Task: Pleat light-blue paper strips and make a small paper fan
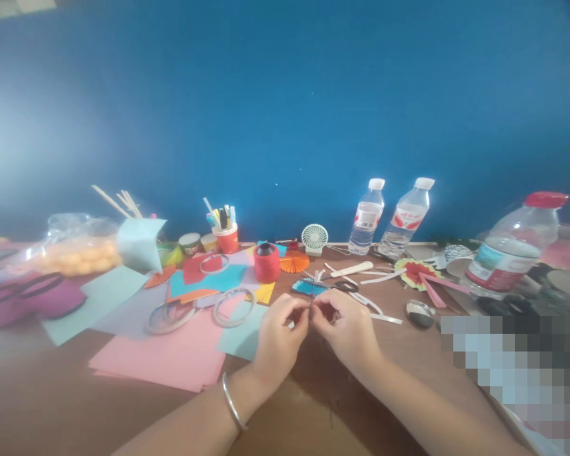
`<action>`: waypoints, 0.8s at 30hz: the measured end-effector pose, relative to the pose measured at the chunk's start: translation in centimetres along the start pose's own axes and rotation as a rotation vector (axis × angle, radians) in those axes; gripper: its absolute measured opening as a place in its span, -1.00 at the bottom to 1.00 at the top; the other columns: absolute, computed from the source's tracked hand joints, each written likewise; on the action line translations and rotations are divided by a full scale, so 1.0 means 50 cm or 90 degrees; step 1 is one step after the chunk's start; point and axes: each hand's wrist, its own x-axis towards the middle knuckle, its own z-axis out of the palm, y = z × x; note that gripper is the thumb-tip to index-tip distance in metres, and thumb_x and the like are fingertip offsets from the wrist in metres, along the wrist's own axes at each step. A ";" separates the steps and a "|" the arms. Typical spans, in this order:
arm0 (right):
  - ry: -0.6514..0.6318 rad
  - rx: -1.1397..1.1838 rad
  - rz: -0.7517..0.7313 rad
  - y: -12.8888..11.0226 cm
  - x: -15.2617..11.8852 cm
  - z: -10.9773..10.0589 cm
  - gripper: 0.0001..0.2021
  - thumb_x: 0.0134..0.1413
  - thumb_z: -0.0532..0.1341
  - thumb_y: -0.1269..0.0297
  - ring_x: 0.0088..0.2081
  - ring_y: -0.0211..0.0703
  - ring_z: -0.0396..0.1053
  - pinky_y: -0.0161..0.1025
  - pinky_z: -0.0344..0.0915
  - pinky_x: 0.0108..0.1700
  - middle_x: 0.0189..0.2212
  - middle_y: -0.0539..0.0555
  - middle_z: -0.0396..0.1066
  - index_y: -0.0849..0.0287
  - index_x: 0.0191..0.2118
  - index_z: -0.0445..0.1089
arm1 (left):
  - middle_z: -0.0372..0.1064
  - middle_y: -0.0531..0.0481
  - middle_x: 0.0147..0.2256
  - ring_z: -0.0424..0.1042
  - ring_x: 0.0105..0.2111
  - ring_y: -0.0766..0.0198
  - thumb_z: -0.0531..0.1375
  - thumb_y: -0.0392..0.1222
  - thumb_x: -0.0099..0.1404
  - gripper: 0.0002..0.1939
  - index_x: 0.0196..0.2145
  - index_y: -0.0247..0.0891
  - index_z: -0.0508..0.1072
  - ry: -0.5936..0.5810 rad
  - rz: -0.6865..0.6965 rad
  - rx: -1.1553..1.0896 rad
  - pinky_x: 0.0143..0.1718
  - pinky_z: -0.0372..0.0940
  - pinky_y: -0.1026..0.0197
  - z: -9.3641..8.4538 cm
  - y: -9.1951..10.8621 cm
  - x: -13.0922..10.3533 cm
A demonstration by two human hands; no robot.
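**K:** Forearms closest to lens, both coming in from bottom edge. Silver bangle (232,402) on the left wrist.

**R:** Biggest stuff first?

**K:** Blue wall (285,107) fills the top half. Brown table (52,405) below it. Pink paper sheets (171,354) lie left of the hands, pale green sheet (97,301) further left, with a bag of yellow balls (73,253) behind it.

**R:** Right side?

**K:** Big red-capped bottle (515,250) near right edge. Two white-capped water bottles (367,218) against the wall. Lower right is pixelated, can't read it.

**R:** Mid-size?

**K:** Red thread spool (266,263), red cup of pens (227,237), small white fan (314,237), orange pleated paper fan (294,261). Two tape rings (232,307) on the paper.

**R:** Hands?

**K:** Left hand (278,335) and right hand (344,329) meet at table centre, fingertips together. Both pinch a small dark piece (310,310) between thumb and forefinger, other fingers curled in. Piece is too small and blurred to identify. It sits right between the two hands, just above the table, just in front of the blue pleated paper (308,288).

**R:** Smallest bits?

**K:** Black-handled scissors (346,286) and white paper strips (382,277) just behind the right hand.
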 end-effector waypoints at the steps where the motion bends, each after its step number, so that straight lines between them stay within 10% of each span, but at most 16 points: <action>1: 0.001 0.007 0.006 -0.001 0.000 0.001 -0.95 -0.13 0.13 0.47 -0.54 -0.38 0.17 -0.44 0.10 -0.47 -0.58 -0.05 0.27 0.25 -0.50 0.31 | 0.25 0.06 -0.43 0.25 -0.40 0.42 0.06 -0.28 0.20 -0.91 -0.41 -0.27 0.35 0.001 -0.004 -0.010 -0.37 0.16 0.37 0.000 0.002 0.000; 9: 0.039 0.175 0.271 0.016 0.022 -0.007 -0.92 -0.12 0.08 0.38 -0.59 -0.35 0.12 -0.42 0.09 -0.54 -0.64 -0.03 0.18 0.26 -0.53 0.22 | 0.29 0.02 -0.48 0.31 -0.47 0.38 0.11 -0.06 0.17 -0.75 -0.32 -0.33 0.31 0.034 -0.232 -0.224 -0.39 0.25 0.33 0.009 -0.005 0.001; 12: 0.055 0.136 0.225 0.016 0.025 -0.013 -0.89 -0.08 0.12 0.33 -0.54 -0.32 0.19 -0.40 0.14 -0.48 -0.60 -0.01 0.25 0.25 -0.50 0.29 | 0.28 0.03 -0.50 0.31 -0.49 0.38 0.14 -0.04 0.14 -0.70 -0.29 -0.34 0.30 0.058 -0.295 -0.279 -0.41 0.27 0.32 0.010 -0.014 0.004; 24: -0.016 0.046 0.068 0.001 0.002 0.001 -0.91 -0.03 0.12 0.39 -0.51 -0.38 0.22 -0.44 0.15 -0.45 -0.53 -0.05 0.32 0.21 -0.47 0.36 | 0.28 0.04 -0.43 0.28 -0.41 0.42 0.09 -0.23 0.19 -0.89 -0.40 -0.29 0.39 0.017 -0.093 -0.121 -0.38 0.21 0.38 0.002 0.002 0.001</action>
